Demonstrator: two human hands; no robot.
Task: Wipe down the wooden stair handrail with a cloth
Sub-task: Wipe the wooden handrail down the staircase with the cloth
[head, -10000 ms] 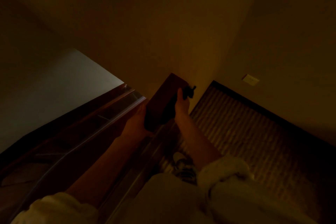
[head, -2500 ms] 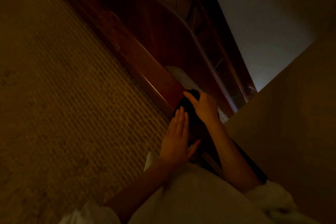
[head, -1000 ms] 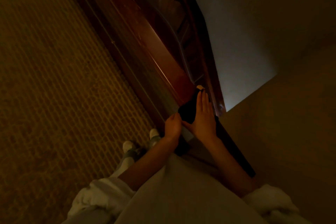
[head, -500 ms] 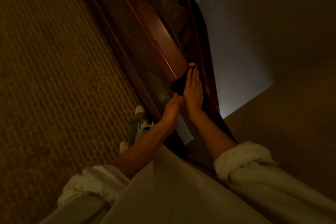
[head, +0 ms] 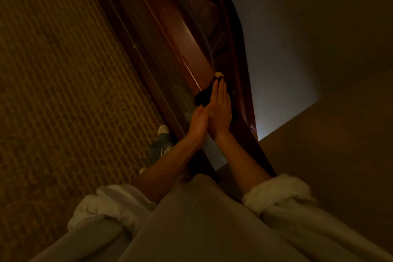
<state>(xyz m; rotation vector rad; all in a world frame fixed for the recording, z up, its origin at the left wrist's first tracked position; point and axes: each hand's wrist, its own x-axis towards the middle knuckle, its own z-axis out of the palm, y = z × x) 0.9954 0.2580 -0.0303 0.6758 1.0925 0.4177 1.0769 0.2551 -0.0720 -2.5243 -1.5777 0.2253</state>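
Right now both hands are close together on the long, shiny red-brown wooden handrail (head: 190, 49), and their sides touch. The right hand (head: 220, 110) lies flat with straight fingers on top of a dark, soft cloth (head: 203, 97). It presses the cloth down on the top of the rail, so the cloth can rub the wood. The cloth sticks out past the thumb side of this hand and hangs a little over the rail's edge. Just past the fingertips there is a small pale tag (head: 218, 74); I think it belongs to the cloth, but it is too dim to be sure.

The left hand (head: 197, 122) rests against the near side of the rail, just beside the right hand. Its fingers look mostly straight. It may be helping to hold the cloth's edge in place, but I cannot tell if it touches the cloth.

Lots of rail runs on past the fingertips, so I think much wiping is left to do. The next push should go forward along the rail. The cloth could slip off the smooth edge.

Left of the left hand, far below, is a yellow-brown patterned carpet (head: 63, 70). Under the left wrist is a pale shoe (head: 163, 129).
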